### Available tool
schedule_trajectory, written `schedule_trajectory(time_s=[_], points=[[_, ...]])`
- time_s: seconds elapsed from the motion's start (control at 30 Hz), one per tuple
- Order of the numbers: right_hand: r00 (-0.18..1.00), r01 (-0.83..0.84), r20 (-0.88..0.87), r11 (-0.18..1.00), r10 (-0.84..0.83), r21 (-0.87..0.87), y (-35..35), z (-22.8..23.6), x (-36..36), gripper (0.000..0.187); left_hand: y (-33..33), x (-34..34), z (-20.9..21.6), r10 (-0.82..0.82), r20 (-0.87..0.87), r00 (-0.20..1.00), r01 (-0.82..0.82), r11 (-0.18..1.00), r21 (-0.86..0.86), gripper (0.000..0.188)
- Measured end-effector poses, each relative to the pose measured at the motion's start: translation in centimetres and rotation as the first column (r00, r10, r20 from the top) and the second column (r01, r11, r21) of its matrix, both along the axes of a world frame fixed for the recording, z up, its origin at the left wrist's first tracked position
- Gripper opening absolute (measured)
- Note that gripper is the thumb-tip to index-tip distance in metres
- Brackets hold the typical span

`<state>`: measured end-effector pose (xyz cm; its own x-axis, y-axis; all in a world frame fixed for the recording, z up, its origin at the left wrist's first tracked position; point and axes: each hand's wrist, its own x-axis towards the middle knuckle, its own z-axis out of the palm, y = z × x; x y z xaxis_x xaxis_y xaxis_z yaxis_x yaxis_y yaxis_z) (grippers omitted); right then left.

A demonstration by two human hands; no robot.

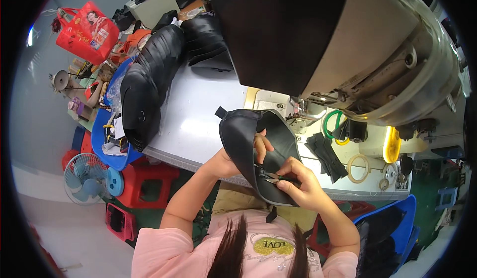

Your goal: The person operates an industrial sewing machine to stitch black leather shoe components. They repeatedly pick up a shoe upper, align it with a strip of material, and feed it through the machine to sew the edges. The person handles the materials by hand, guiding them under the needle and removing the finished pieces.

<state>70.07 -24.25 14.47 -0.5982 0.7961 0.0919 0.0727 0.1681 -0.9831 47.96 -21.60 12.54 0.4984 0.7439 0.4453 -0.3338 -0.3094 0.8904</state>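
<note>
A curved black leather-like piece (pixel 232 134), shaped like an open pouch with small tabs at its ends, is held up over the table's front edge. My left hand (pixel 226 164) is closed on its left side, with fingers showing inside the opening. In my right hand (pixel 303 184) is a pair of small thread snips (pixel 272 178), their blades against the inner seam of the piece. A sewing machine (pixel 387 64) stands just beyond, its needle area behind the piece. Whether the blades touch a thread is too small to tell.
Long stacks of black pieces (pixel 151 69) lie on the white table (pixel 191 119) at left. Black strips (pixel 325 156) and a cream ring (pixel 357 168) lie at right. Blue bins (pixel 410 213), a red stool (pixel 141 183) and a fan (pixel 84 178) stand around the table.
</note>
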Motion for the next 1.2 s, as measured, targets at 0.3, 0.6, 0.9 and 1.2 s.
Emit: schedule_trajectory(time_s=[0.3, 0.6, 0.9, 1.2], points=[[0.944, 0.269, -0.217, 0.961, -0.249, 0.066, 0.5, 0.5, 2.0, 0.02, -1.1, -0.8, 0.3, 0.128, 0.123, 0.984, -0.1, 0.972, -0.215, 0.025], [0.811, 0.571, -0.366, 0.756, -0.457, 0.322, 0.6, -2.7, 3.1, 0.015, -3.6, -0.2, 0.4, 0.269, 0.213, 0.939, -0.123, 0.843, -0.523, 0.015], [0.714, 0.681, -0.175, 0.614, -0.678, 0.4, 3.8, -1.0, 2.0, 0.008, -7.2, 1.4, -1.2, -0.13, -0.193, 0.973, -0.045, 0.71, -0.703, 0.027], [0.882, 0.469, -0.187, 0.845, -0.433, 0.255, -2.7, -1.0, -1.2, 0.006, -8.1, 4.1, -0.5, 0.492, 0.231, 0.84, -0.208, 0.684, -0.699, 0.037]])
